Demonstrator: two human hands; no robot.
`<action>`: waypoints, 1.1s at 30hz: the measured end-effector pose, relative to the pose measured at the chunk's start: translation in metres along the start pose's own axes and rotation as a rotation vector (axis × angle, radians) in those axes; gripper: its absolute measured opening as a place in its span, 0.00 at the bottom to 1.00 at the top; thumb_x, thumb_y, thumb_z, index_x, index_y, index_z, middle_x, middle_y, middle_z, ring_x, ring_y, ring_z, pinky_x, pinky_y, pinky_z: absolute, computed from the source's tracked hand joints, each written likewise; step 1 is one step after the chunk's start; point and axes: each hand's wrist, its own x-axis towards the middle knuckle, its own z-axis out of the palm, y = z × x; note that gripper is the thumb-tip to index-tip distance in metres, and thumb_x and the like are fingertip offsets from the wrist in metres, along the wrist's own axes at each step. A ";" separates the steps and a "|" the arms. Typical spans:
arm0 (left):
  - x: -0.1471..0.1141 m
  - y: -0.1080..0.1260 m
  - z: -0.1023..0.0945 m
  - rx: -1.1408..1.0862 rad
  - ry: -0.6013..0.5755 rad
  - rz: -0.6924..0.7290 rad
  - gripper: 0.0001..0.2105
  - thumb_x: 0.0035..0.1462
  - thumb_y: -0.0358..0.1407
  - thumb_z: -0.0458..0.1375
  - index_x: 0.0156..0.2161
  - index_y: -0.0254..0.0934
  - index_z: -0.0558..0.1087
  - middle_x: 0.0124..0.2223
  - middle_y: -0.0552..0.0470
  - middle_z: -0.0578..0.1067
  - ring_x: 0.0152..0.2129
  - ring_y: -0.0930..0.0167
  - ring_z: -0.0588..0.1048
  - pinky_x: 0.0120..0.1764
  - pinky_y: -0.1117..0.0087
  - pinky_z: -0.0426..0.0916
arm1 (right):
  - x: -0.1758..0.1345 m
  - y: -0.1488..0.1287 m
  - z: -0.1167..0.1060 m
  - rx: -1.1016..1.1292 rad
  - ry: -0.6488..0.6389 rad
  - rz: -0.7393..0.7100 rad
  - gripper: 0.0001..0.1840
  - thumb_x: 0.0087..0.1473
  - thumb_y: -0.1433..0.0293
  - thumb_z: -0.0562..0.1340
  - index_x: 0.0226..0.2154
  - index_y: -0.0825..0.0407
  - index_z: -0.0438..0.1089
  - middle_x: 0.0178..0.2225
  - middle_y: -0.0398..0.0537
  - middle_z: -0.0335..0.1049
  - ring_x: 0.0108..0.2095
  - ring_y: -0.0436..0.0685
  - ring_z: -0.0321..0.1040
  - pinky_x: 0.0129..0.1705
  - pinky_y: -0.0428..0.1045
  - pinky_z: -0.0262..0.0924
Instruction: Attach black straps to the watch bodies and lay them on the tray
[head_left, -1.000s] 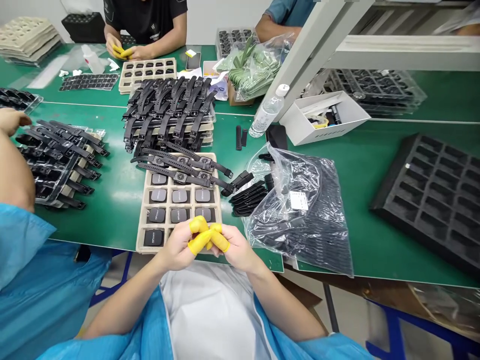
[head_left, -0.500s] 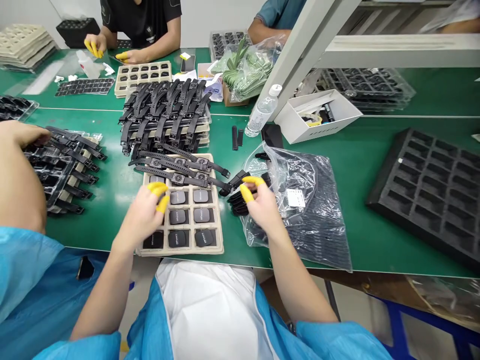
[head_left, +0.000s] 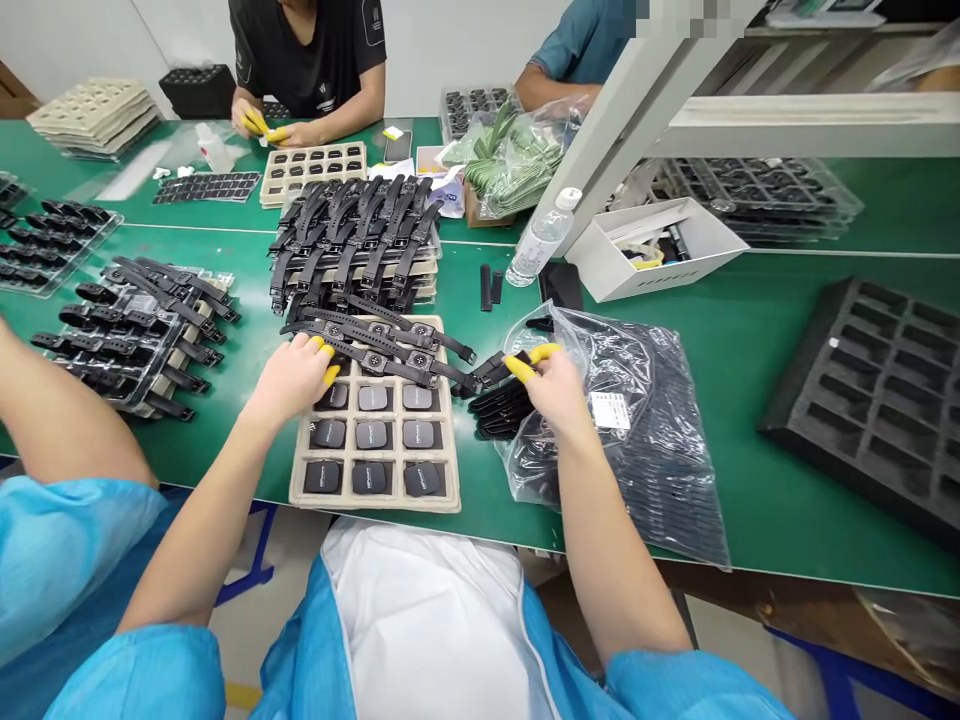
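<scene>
Straps (head_left: 500,412) lie right of centre-frame, presumably to suit the right hand (head_left: 556,388). Left hand (head_left: 291,378) curls near watches (head_left: 375,361), centre-left (neither grasp is discernible).

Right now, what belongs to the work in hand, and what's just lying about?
Likely in use: beige tray, square pieces, watches by the left hand, black straps at the right hand.

Likely lying about: plastic bottle, white box, black tray.
</scene>
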 end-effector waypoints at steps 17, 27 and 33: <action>-0.019 0.140 0.005 -1.088 0.250 0.430 0.26 0.60 0.23 0.48 0.63 0.38 0.65 0.56 0.40 0.75 0.55 0.62 0.75 0.56 0.56 0.74 | -0.136 -0.076 0.038 0.805 -0.671 0.226 0.21 0.60 0.49 0.66 0.40 0.49 0.67 0.21 0.37 0.69 0.15 0.47 0.54 0.18 0.45 0.47; -0.021 0.137 0.013 -1.059 0.358 0.439 0.25 0.63 0.22 0.47 0.63 0.39 0.65 0.57 0.41 0.74 0.55 0.62 0.73 0.57 0.56 0.73 | -0.137 -0.071 0.043 0.911 -0.588 0.267 0.19 0.60 0.51 0.66 0.35 0.48 0.64 0.16 0.34 0.64 0.14 0.47 0.50 0.18 0.44 0.45; -0.023 0.137 0.012 -1.062 0.339 0.469 0.25 0.69 0.29 0.47 0.69 0.40 0.60 0.57 0.38 0.71 0.55 0.59 0.70 0.58 0.53 0.71 | -0.136 -0.076 0.041 1.031 -0.564 0.397 0.19 0.57 0.54 0.68 0.36 0.48 0.64 0.14 0.31 0.59 0.13 0.46 0.45 0.16 0.43 0.40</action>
